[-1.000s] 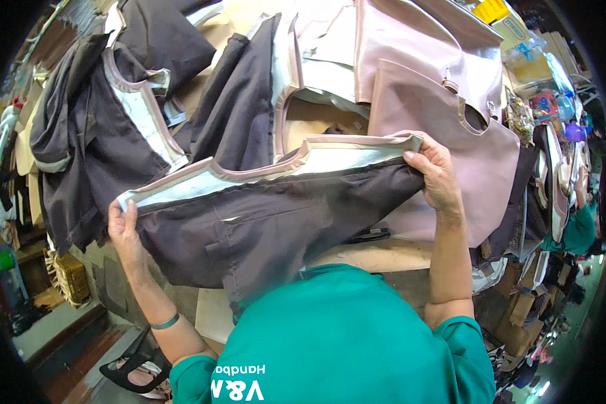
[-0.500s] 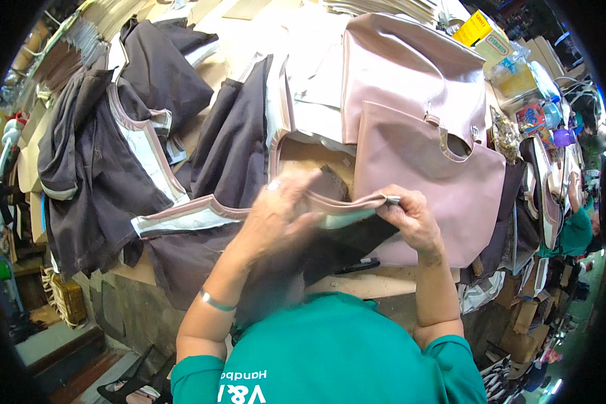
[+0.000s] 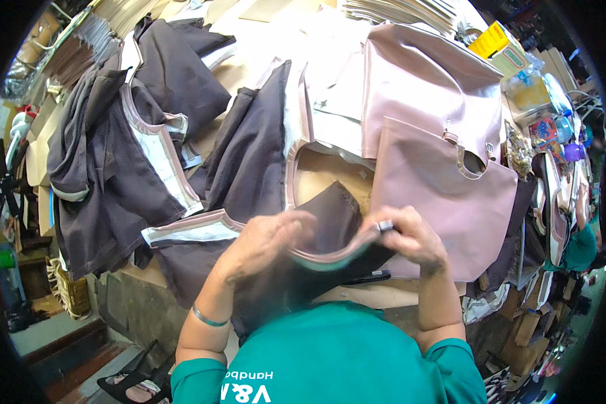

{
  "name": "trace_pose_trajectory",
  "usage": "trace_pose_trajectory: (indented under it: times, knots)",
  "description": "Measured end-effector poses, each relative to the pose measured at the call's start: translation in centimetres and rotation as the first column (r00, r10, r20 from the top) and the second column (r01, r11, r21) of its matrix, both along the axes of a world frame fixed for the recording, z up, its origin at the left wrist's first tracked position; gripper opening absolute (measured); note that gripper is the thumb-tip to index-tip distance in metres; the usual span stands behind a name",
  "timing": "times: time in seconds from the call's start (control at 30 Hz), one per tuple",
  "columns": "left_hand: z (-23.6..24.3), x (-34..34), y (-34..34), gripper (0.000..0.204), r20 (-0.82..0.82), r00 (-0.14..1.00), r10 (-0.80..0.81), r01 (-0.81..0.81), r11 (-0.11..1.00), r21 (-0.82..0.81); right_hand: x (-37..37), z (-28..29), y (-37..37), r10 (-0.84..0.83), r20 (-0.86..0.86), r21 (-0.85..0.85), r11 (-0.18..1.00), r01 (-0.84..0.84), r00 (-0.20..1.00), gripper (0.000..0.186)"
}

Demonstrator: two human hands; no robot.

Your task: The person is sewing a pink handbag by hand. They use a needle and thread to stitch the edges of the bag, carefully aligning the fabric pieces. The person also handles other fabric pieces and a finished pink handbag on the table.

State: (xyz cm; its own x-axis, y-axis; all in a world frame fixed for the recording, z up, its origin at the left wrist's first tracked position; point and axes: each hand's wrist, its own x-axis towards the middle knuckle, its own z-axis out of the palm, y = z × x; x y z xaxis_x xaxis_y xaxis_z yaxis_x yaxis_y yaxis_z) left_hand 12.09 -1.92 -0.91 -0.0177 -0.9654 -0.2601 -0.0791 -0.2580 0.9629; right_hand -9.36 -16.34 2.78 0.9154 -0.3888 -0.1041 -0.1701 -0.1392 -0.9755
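A dark brown bag lining (image 3: 330, 269) with a curved pink and white edging lies in front of me, its edge lifted and partly blurred. My right hand (image 3: 414, 239) is closed on the right end of that edging, where a small shiny piece shows at the fingertips. Above the left part of the same lining is my left hand (image 3: 259, 246); its fingers are smeared by motion, so I cannot tell if they touch the cloth. Just beyond my right hand lies a pink bag panel (image 3: 444, 209) with a curved handle cut-out.
More dark linings with pale edging (image 3: 104, 182) are heaped on the left of the worktable. A second pink bag piece (image 3: 431, 81) lies at the back right. Farther right are a yellow box (image 3: 489, 40) and plastic containers. A black pen-like object (image 3: 370, 277) rests by the near edge.
The edging between my hands has dropped and bowed downward, showing more dark cloth behind it. My left hand has shifted slightly down, away from the edging; the right hand keeps its hold.
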Motion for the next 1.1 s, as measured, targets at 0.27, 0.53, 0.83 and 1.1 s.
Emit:
trace_pose_trajectory:
  times: [0.27, 0.53, 0.83, 1.1]
  knots:
    - [-0.4, 0.3, -1.6, 0.027, 0.640, 0.763, 0.089, 0.134, 0.947, -0.292, -3.8, 4.3, 1.2, 0.059, 0.630, 0.168, 0.963, -0.211, 0.774, 0.028]
    - [-2.0, 1.1, -6.4, 0.027, 0.718, 0.693, 0.070, 0.305, 0.874, -0.379, -5.3, 2.4, 2.2, -0.003, 0.550, 0.285, 0.941, -0.184, 0.835, 0.029]
    - [-2.7, 6.3, -8.5, 0.029, 0.953, 0.303, -0.025, -0.179, 0.980, 0.083, -8.0, 1.1, 2.0, -0.040, 0.367, 0.247, 0.968, -0.055, 0.929, 0.019]
    - [-2.6, 2.3, -17.2, 0.042, 0.789, 0.517, 0.332, -0.142, 0.942, -0.304, -6.4, 0.6, 1.8, -0.210, 0.177, 0.203, 0.964, 0.173, 0.962, 0.019]
